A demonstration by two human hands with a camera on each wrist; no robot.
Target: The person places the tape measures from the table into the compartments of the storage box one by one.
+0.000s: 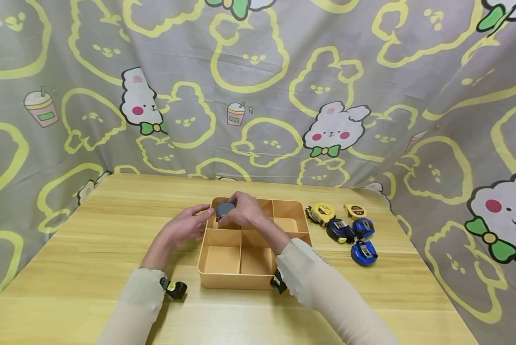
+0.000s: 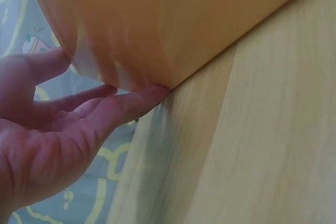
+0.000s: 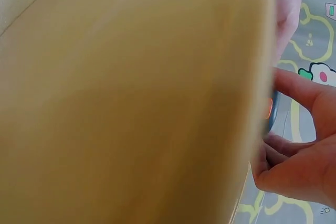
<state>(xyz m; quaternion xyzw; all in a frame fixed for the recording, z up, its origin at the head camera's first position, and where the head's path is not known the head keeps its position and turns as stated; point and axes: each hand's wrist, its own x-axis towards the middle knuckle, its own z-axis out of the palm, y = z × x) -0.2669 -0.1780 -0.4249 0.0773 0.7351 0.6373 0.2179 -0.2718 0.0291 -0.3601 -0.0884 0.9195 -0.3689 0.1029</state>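
Note:
An orange-tan divided box [image 1: 223, 281] stands on the table. Over its far-left compartment, my right hand [image 1: 246, 209] grips a dark grey-blue tape measure [image 1: 225, 209] between thumb and fingers. Only a sliver of that tape measure [image 3: 273, 109], with an orange patch, shows past the blurred box wall in the right wrist view, beside my right hand [image 3: 307, 150]. My left hand [image 1: 188, 224] is at the box's left side. In the left wrist view, the fingers of my left hand [image 2: 58, 124] extend against the box's outer wall [image 2: 157, 24], with fingertips right at its lower edge.
Right of the box lie several tape measures: a yellow one [image 1: 322, 213], a smaller yellow one [image 1: 355, 211], a dark navy one [image 1: 339, 230], a blue one [image 1: 363, 227] and another blue one [image 1: 364, 252]. A patterned curtain [image 1: 258, 96] hangs behind the wooden table [image 1: 89, 258].

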